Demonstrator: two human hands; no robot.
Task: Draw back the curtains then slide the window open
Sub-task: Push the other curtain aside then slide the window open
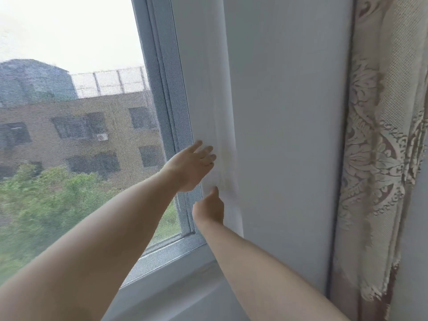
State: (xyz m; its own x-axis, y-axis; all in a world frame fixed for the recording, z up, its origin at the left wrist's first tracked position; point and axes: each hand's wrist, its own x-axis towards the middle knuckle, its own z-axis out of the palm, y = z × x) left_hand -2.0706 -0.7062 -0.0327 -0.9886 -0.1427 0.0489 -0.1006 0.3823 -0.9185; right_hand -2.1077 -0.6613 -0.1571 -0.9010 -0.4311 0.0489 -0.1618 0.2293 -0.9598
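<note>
A white sheer curtain [208, 89] hangs bunched in a narrow strip against the right side of the window frame [166, 89]. My left hand [192, 165] is pressed flat against the curtain's left edge, fingers spread. Just below it, my right hand [209, 208] pinches a fold of the same sheer fabric; its fingers are hidden behind the cloth. The window [69, 135] is covered by a grey mesh screen, with buildings and trees outside. A heavy patterned beige curtain [379, 158] hangs drawn back at the far right.
A plain grey-white wall [289, 135] lies between the sheer curtain and the patterned one. A white sill [176, 295] runs along the bottom of the window, under my arms.
</note>
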